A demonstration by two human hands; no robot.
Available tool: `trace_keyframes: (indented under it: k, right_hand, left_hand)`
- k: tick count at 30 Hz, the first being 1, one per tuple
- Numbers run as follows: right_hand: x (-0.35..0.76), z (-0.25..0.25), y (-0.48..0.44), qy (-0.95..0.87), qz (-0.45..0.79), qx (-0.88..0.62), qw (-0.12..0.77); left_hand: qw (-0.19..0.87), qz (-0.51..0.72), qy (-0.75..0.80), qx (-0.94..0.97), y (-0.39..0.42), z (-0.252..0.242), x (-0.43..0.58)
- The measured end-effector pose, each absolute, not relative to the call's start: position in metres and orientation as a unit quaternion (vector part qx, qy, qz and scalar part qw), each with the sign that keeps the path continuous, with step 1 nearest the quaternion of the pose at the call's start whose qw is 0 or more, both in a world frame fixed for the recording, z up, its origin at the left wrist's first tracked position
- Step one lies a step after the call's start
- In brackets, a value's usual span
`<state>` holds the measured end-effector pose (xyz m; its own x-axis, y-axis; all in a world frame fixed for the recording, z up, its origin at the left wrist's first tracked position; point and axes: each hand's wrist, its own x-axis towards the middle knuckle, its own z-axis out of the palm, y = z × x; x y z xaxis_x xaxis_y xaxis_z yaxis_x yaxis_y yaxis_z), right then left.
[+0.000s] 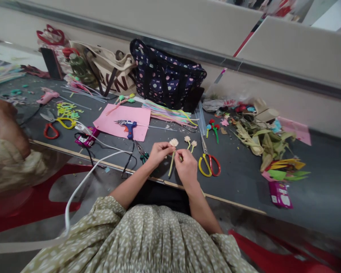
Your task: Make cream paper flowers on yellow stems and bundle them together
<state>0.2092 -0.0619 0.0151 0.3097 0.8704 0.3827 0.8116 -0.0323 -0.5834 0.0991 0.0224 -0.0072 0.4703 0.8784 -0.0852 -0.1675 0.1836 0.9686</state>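
A handmade flower with a cream head (173, 142) and a thin pale-green stem (171, 165) is held over the near table edge. My left hand (158, 154) pinches it just under the head. Closed beside the stem, my right hand (186, 167) touches it with its fingertips; a small greenish bit shows in that pinch, too small to name. Two similar cream flowers (190, 142) lie just beyond my right hand. Scissors (209, 165) with one yellow and one red handle lie to its right. Green-handled pliers (142, 153) rest left of my left hand.
A blue glue gun (129, 127) lies on pink paper (108, 118), its cord hanging over the edge. Behind are pipe cleaners (170, 113) and a dark patterned bag (167, 72). Dried husks (278, 146) are at right. A co-worker's arm (8, 129) is at left, near other scissors (51, 131).
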Motion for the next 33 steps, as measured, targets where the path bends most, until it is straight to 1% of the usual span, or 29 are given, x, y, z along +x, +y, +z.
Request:
trace_keyframes:
  k: [5,8,10,19,23,26,29,33]
  right_hand:
    - [0.215,0.019,-0.064,-0.563,0.126,-0.712,0.4]
    - [0.219,0.019,-0.064,-0.54,0.202,-0.696,0.427]
    - [0.221,0.019,-0.063,-0.527,0.223,-0.691,0.441]
    - [0.222,0.017,-0.061,-0.516,0.165,-0.71,0.45]
    - [0.221,0.018,-0.062,-0.517,0.157,-0.712,0.449]
    - [0.219,0.018,-0.061,-0.52,0.167,-0.709,0.446]
    - [0.219,0.019,-0.062,-0.509,0.226,-0.693,0.458]
    - [0.227,0.024,-0.07,-0.462,0.391,-0.634,0.481]
  left_hand:
    - [0.719,0.354,0.31,0.512,0.025,-0.001,0.093]
    - [0.752,0.33,0.304,0.482,0.025,-0.007,0.091]
    - [0.771,0.317,0.311,0.457,0.025,-0.012,0.093]
    - [0.76,0.338,0.312,0.459,0.022,-0.008,0.098]
    - [0.755,0.333,0.325,0.462,0.022,-0.009,0.098]
    - [0.776,0.324,0.323,0.434,0.022,-0.012,0.098]
    - [0.81,0.313,0.313,0.385,0.024,-0.012,0.097]
    - [0.844,0.298,0.286,0.342,0.03,-0.014,0.092]
